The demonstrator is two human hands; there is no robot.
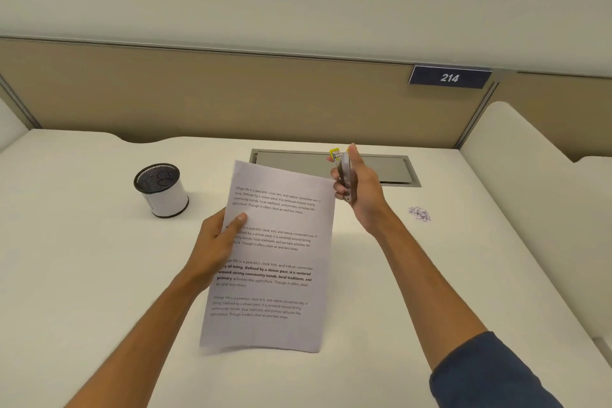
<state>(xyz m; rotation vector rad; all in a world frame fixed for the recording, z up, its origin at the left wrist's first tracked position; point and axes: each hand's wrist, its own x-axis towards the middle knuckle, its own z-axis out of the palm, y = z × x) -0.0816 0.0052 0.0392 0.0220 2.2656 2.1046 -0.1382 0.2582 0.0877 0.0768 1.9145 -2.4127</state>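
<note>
Broadly, the white bench (99, 275) carries little that matters to this step, since the work hangs in the air above it. The printed paper (271, 275) is held off the surface, tilted a little, with its lower edge low over the bench and its top right corner up against the right grip (361, 189). I cannot tell whether it is one sheet or several. The left grip (215, 242) holds the paper at its left edge, thumb flat on the print and fingers hidden behind. The right grip is wrapped round a stapler (344, 172), which stands nearly upright with its yellow nose at the top, just beside that corner. Whether the corner already sits in the stapler's mouth cannot be made out. To my eye the step is stapling the top corner, and it goes best if the left grip first squares the edges and shifts nearer the corner, because paper pinched mid-edge can fan or sag. The stapler's mouth should take the corner fully — not just the tip — and close in one firm squeeze. A mesh pen cup (162, 190) stands well apart to the left, and a small heap of loose staples (419, 214) lies to the right — neither is in the way.
</note>
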